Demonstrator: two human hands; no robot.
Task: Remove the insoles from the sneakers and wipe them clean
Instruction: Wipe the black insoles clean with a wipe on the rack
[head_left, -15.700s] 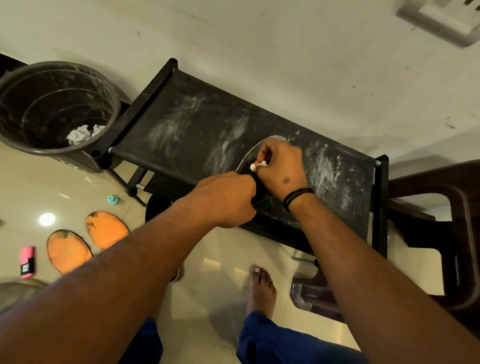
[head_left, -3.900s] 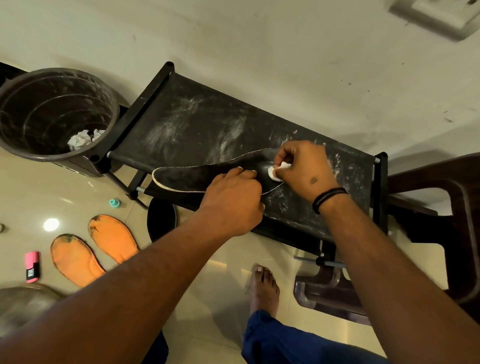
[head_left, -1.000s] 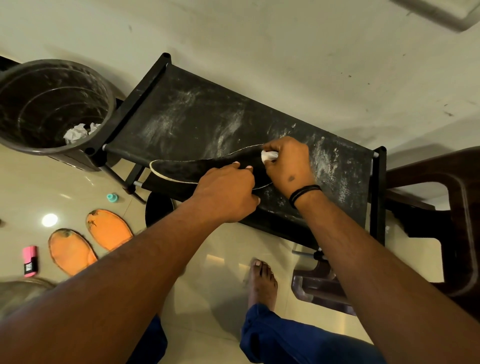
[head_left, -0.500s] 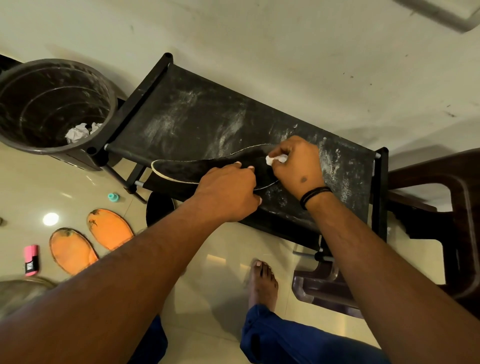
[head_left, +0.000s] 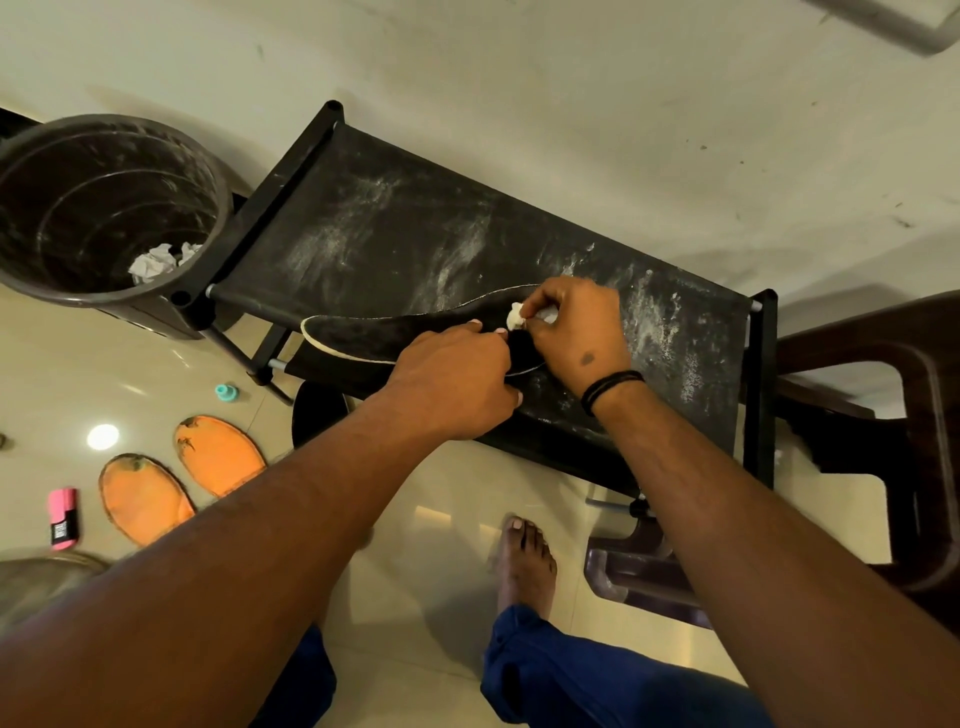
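I am in the wiping step. The black insole (head_left: 363, 335) lies flat on the top shelf of the black rack (head_left: 395, 244), its rounded end overhanging the rack's front edge on the bin side. My left hand (head_left: 457, 384) presses down on the middle of the insole, fingers curled over it to hold it in place. My right hand (head_left: 576, 332) pinches a small white wad of tissue (head_left: 515, 317) between thumb and fingertips and pushes it onto the insole just beyond my left knuckles.

By my judgement the part under my hands is being scrubbed, while the long stretch toward the bin awaits the tissue. The next move calls for firm downward pressure from the left hand so the thin insole does not slide off the rack, and short strokes with the wad.

The rack's fabric top is streaked with pale dust. Left of the rack stands a dark bin (head_left: 104, 208) with crumpled paper (head_left: 153, 262) inside. Below the rack, on glossy tiles, lie two orange insoles (head_left: 182, 478), near a pink object (head_left: 63, 518). A dark chair (head_left: 883, 441) stands right of the rack.
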